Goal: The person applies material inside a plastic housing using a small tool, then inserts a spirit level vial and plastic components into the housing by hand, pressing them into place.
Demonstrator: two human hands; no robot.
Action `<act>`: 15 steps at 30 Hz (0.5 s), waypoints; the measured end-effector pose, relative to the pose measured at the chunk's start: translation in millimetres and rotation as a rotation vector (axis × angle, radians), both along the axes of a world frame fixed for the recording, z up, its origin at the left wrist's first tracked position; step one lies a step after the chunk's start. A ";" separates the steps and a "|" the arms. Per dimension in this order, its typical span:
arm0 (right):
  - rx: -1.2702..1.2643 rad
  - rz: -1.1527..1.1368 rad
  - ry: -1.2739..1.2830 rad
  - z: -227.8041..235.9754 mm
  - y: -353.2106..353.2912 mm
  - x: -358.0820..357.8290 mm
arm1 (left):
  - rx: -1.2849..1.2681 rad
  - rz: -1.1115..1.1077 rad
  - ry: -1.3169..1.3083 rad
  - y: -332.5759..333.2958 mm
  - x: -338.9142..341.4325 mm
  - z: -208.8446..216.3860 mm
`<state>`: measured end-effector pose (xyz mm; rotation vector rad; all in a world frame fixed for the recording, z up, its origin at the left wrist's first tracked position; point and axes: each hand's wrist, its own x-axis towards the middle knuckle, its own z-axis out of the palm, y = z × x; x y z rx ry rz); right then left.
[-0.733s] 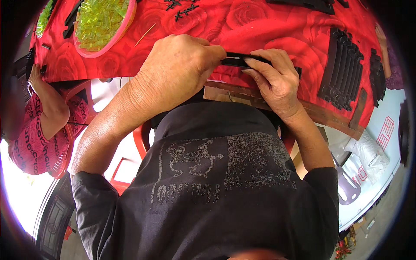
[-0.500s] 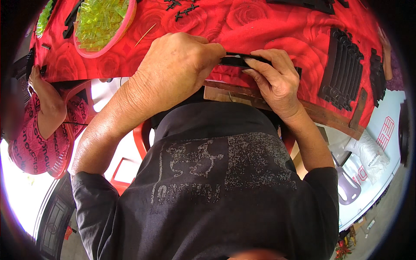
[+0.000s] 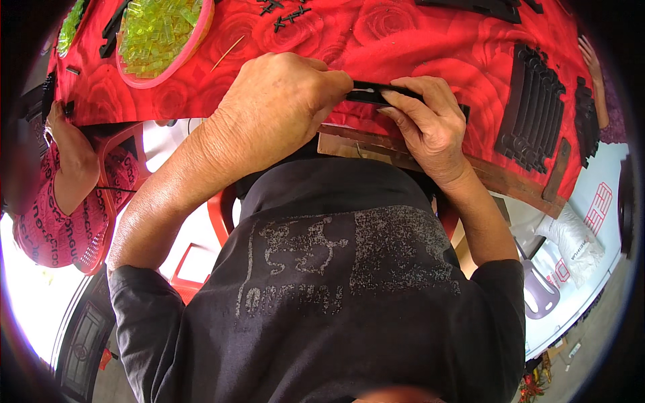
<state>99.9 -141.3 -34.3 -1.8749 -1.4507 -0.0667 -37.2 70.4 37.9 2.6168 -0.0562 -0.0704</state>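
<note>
A long, narrow black plastic strip [image 3: 368, 97] is held level between my two hands over the near edge of the red tablecloth. My left hand [image 3: 285, 97] grips its left end, with the fingers curled in and the fingertips mostly hidden behind the back of the hand. My right hand [image 3: 433, 121] pinches the strip nearer its right end, thumb below and fingers on top. A slot or pale gap shows in the strip between the hands. The strip's right end reaches out past my right fingers.
A pink-rimmed bowl [image 3: 143, 84] of yellow-green translucent pieces [image 3: 158, 40] stands at upper left, beside a thin wooden stick [image 3: 227, 54]. Small black cross-shaped pieces [image 3: 279, 25] lie at the back. Black strips [image 3: 531, 107] are lined up at right. Other people's arms [image 3: 70, 151] show at both sides.
Almost nothing differs. Both hands keep their hold on the strip, and the view has shifted very slightly. The other person's hand at far right has moved a little.
</note>
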 end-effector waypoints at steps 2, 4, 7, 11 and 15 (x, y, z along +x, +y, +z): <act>0.005 -0.002 -0.004 -0.2 0.0 0.0 | -0.016 0.006 -0.013 1.0 -0.7 -0.5; 0.005 0.004 -0.003 -0.8 0.0 0.5 | -0.032 0.015 -0.026 0.9 -0.9 -1.9; -0.004 0.000 0.011 -0.2 -0.6 0.8 | -0.027 0.009 -0.027 1.0 -0.2 -3.4; 0.007 0.004 0.009 0.2 0.4 1.4 | -0.028 -0.001 -0.007 1.5 1.4 -2.0; 0.000 0.003 0.003 -0.4 0.0 0.9 | -0.015 -0.010 -0.002 1.6 1.3 -0.2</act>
